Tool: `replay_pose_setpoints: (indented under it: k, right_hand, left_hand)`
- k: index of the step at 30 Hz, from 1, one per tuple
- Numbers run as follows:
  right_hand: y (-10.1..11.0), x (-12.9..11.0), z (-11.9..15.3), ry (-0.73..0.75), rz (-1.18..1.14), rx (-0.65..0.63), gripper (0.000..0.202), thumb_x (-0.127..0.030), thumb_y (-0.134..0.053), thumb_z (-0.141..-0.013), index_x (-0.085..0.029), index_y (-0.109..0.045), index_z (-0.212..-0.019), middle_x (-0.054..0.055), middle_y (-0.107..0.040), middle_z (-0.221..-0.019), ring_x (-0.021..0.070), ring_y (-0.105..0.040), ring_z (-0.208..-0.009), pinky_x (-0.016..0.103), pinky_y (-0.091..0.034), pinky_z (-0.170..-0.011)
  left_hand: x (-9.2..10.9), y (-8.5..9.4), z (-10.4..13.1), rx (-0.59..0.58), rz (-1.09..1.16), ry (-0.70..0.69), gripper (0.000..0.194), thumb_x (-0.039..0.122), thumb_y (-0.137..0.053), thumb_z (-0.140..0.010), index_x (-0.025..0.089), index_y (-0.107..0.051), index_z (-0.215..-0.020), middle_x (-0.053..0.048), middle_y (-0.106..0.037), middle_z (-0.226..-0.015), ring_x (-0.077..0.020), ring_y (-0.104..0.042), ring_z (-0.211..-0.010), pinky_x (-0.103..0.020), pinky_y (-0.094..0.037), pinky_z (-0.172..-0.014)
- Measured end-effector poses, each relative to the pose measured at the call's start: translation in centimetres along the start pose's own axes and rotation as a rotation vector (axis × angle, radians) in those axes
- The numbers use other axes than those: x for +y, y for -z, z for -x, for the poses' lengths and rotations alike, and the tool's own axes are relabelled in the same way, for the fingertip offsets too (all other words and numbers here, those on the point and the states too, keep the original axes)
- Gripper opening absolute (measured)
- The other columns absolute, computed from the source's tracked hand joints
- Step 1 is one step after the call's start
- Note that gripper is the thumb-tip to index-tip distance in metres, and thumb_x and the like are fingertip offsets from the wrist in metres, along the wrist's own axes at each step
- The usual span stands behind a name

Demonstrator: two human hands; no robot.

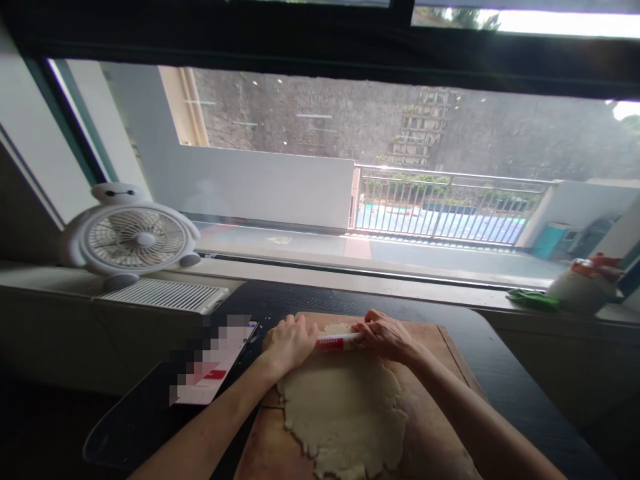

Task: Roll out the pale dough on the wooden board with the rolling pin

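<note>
A flattened sheet of pale dough with ragged edges lies on a wooden board. Across its far end rests a white and red cylinder, like a rolling pin. Both ends of it are covered by my hands. My left hand is closed over the left end, fingers curled. My right hand wraps the right end in the same way. A small part of the dough shows beyond the cylinder, between the hands.
The board sits on a dark table. A phone, partly pixelated, lies left of the board. On the sill are a white fan, a green cloth and a pale rounded object, before a large window.
</note>
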State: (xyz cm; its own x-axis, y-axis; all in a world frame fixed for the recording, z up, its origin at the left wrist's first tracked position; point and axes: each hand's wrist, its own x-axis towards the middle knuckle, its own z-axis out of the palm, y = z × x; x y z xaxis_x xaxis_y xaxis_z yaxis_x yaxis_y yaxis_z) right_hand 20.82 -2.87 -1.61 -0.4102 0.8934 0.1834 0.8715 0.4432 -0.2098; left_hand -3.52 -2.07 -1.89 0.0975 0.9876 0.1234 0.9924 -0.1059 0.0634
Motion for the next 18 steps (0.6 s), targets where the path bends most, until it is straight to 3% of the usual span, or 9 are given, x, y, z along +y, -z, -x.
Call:
replay_pose_setpoints:
  k: [8,10,13,15,18]
  right_hand:
    - [-0.5,-0.7,0.6,-0.095,-0.02,0.11,0.036,-0.032,-0.028,-0.096,-0.024,-0.061,-0.109,0.003,-0.057,-0.102,0.0104,-0.054,-0.078,0.021,-0.036,-0.069]
    - [0.1,-0.3,0.2,-0.107,-0.028,0.084,0.032,-0.029,-0.033,-0.094,-0.022,-0.064,-0.101,0.003,-0.059,-0.1,0.0099,-0.055,-0.076,0.02,-0.036,-0.066]
    - [1.1,0.4,-0.2,-0.118,-0.026,0.032,0.035,-0.031,-0.038,-0.092,-0.019,-0.067,-0.077,0.002,-0.062,-0.084,0.0087,-0.053,-0.064,0.02,-0.035,-0.059]
    - [1.4,0.3,0.1,-0.116,-0.021,0.023,0.041,-0.038,-0.035,-0.094,-0.019,-0.065,-0.072,0.001,-0.06,-0.077,0.0086,-0.051,-0.06,0.02,-0.034,-0.057]
    - [0.8,-0.5,0.9,-0.115,-0.008,0.044,0.043,-0.047,-0.031,-0.094,-0.021,-0.063,-0.08,0.001,-0.06,-0.085,0.0103,-0.053,-0.07,0.022,-0.036,-0.064]
  left_hand:
    - [0.2,0.5,0.4,-0.005,0.007,0.001,0.047,0.047,-0.027,-0.089,0.015,-0.059,-0.103,-0.016,-0.061,-0.1,-0.028,-0.06,-0.092,-0.04,-0.044,-0.078]
    - [0.2,0.6,0.6,0.007,0.0,-0.018,0.046,0.045,-0.027,-0.089,0.016,-0.061,-0.1,-0.015,-0.06,-0.102,-0.0285,-0.058,-0.096,-0.041,-0.043,-0.08]
    - [0.4,0.8,0.7,0.131,0.001,-0.146,0.038,0.038,-0.03,-0.09,0.02,-0.062,-0.101,-0.012,-0.055,-0.115,-0.0267,-0.05,-0.108,-0.041,-0.037,-0.089]
    - [0.8,1.1,0.1,0.17,0.036,-0.292,0.034,0.033,-0.033,-0.089,0.023,-0.063,-0.103,-0.009,-0.057,-0.114,-0.0233,-0.05,-0.107,-0.037,-0.036,-0.091]
    - [2.6,1.3,-2.3,0.044,0.139,-0.454,0.034,0.033,-0.036,-0.088,0.024,-0.066,-0.103,-0.006,-0.061,-0.103,-0.0197,-0.055,-0.096,-0.031,-0.039,-0.086]
